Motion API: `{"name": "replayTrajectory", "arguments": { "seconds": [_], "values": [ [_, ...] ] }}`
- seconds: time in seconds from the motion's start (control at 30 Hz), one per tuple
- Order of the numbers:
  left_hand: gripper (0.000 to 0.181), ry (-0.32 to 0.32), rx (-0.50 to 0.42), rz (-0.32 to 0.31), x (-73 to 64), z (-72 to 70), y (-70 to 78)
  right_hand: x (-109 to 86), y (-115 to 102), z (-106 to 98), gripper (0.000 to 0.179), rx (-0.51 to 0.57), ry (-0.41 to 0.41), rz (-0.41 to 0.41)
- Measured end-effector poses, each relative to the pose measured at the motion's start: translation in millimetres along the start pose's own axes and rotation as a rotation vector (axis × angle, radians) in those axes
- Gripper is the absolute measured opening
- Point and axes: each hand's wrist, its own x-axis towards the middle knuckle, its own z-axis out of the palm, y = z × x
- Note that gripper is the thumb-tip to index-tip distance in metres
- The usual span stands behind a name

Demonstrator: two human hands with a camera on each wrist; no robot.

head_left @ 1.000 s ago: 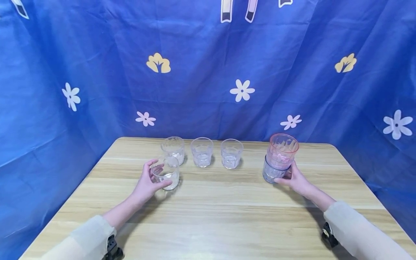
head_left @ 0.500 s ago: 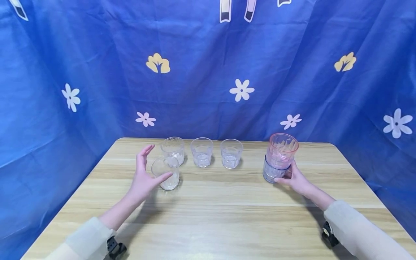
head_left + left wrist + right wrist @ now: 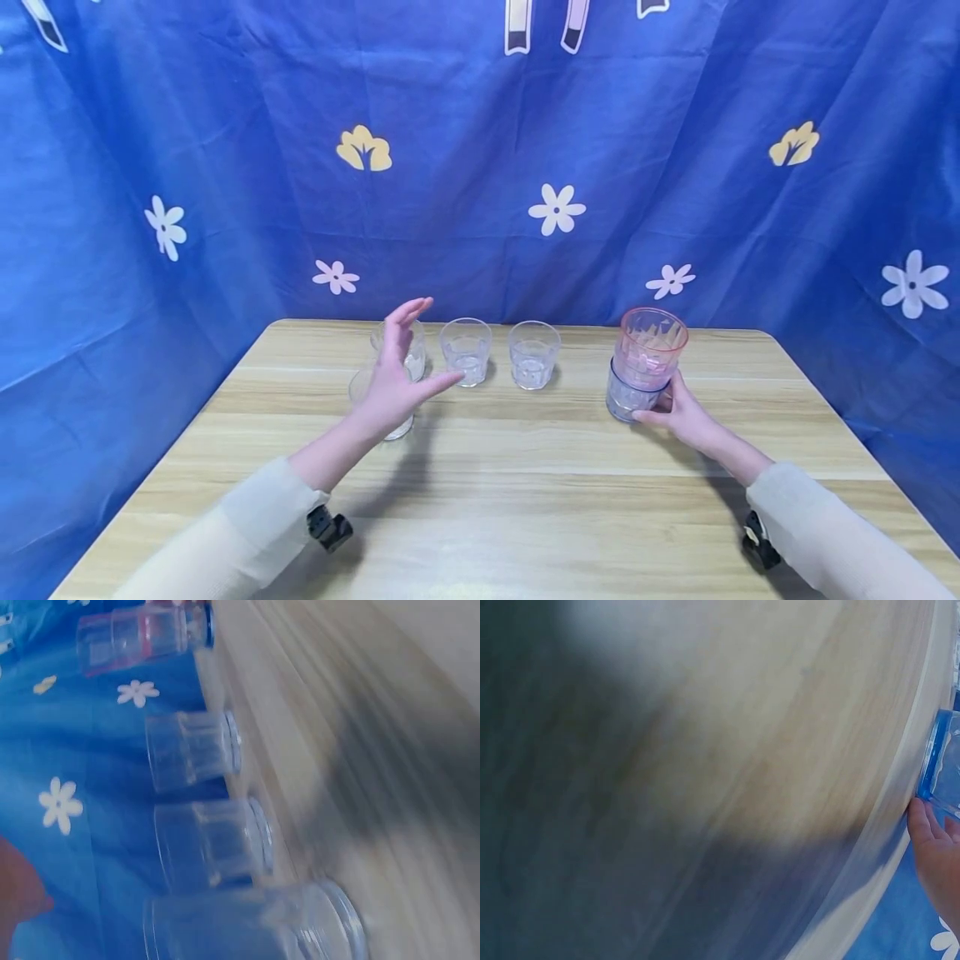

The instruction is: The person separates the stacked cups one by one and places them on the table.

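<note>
My left hand is raised with fingers and thumb spread wide, holding nothing. It partly hides two clear glasses, a rear one and a nearer one. To its right along the table's back stand a clear glass and another clear glass, both upright. My right hand grips the lower part of a blue-rimmed clear glass, which stands on the table. A pink-rimmed glass is nested in its top. The right wrist view catches fingers against the blue base.
The light wood table ends at a blue curtain with flower prints, which hangs behind it and at both sides. In the left wrist view the pink-and-blue stack stands beyond the row of clear glasses.
My left hand has let go of the nearer left clear glass, opened and lifted, then moved right. That glass stays standing where it was. The right hand and the stack have not moved.
</note>
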Motion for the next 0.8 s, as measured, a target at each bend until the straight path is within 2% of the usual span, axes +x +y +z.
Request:
{"name": "replayTrajectory", "arguments": {
  "seconds": [0.23,0.57,0.8],
  "values": [
    [0.095,-0.088,-0.043,-0.041,17.6,40.6,-5.5,-0.4,0.4,-0.1,0.086,-0.003,-0.004,-0.003],
    [0.09,-0.196,-0.072,-0.105,40.1,107.2,-25.8,0.4,0.4,-2.3,0.087,0.001,-0.012,0.002],
    [0.092,-0.265,-0.103,-0.15,52.5,148.9,-31.3,0.3,3.3,-2.2,0.087,0.004,-0.011,0.008]
  ]
}}
